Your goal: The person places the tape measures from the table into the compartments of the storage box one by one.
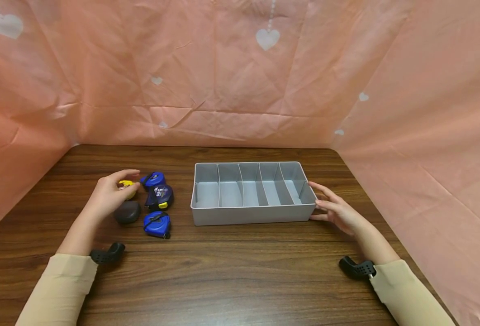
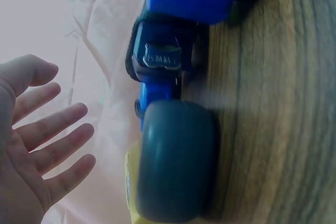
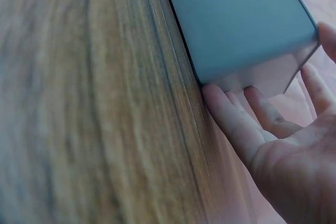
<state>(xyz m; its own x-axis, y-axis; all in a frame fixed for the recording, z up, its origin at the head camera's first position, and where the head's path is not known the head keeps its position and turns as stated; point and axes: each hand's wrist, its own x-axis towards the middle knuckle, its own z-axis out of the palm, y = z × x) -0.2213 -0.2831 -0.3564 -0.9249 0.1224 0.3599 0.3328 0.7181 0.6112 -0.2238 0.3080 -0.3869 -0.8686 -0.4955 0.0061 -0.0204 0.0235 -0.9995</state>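
Note:
A grey tray with compartments (image 1: 248, 215) stands on the table. My right hand (image 1: 337, 212) touches its right end, fingers spread along the end wall and the thumb near the rim, as the right wrist view also shows. To the left lie a blue tape measure (image 1: 153, 179), a dark navy tape measure (image 1: 160, 194) marked 5m and another blue tape measure (image 1: 157, 224). Beside them sit a black rounded object (image 2: 176, 161) and a yellow object (image 1: 129, 192), partly hidden by my left hand (image 1: 111, 192). That hand hovers over the group, fingers apart and holding nothing.
The wooden table (image 1: 240, 271) stretches to pink cloth walls (image 1: 240, 90) printed with white hearts at the back and sides. Thin dividers (image 1: 241, 185) split the tray into several compartments with nothing in them. A black camera mount (image 1: 108, 253) sits on each wrist.

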